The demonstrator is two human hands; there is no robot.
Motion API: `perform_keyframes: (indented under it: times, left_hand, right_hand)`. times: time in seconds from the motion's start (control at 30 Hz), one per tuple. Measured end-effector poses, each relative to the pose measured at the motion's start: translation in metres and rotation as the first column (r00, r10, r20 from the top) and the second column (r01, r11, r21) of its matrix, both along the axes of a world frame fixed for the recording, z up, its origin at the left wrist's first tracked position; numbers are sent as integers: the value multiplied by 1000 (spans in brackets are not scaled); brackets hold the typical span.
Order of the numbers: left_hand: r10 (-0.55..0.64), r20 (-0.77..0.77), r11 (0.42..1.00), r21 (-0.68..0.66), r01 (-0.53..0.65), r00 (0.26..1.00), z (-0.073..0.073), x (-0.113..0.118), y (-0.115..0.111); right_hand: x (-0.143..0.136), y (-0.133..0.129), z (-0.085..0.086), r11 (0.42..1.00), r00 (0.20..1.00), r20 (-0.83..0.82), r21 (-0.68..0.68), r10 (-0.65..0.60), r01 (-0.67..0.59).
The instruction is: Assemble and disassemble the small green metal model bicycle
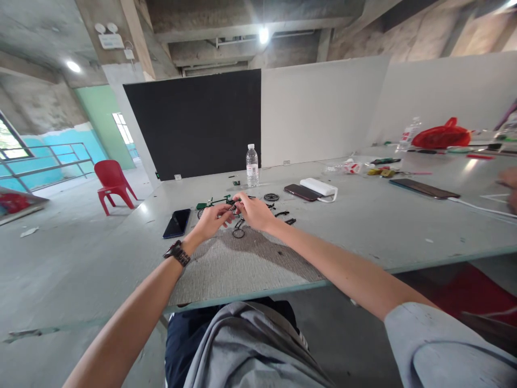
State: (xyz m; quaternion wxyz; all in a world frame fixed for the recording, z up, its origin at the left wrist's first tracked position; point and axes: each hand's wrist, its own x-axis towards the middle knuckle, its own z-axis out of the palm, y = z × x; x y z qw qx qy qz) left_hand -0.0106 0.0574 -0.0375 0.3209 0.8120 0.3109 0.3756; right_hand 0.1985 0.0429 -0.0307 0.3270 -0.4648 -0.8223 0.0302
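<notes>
My left hand, with a dark watch at the wrist, and my right hand meet over a textured grey mat. The fingers of both are pinched around a small dark part, too small to make out. Just behind them lies a green and black miniature bicycle frame, partly hidden by the hands. A small black spoked wheel rests flat beyond my right hand. Close below the fingers is a thin black ring. Small black pieces lie right of my right hand.
A dark phone lies to the left and a water bottle stands behind. On the right are another phone, a white power bank, a phone with a cable and a red bag. Someone's blurred hand shows at the right edge.
</notes>
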Motion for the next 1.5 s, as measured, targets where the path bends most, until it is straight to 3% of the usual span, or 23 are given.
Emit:
perform_keyframes:
  times: [0.57,1.0,1.5]
  left_hand:
    - [-37,-85,999,21,39,996,0,0,2]
    - [10,-99,1000,27,-8,995,4,2,-1]
    - [-12,-127,999,35,16,992,0,-1,3]
  right_hand:
    - [0,-2,3,996,999,-25,-80,48,-50]
    - [1,-3,4,997,1000,-10,-71,22,-23]
    - [3,3,-1,996,999,4,-85,36,-35]
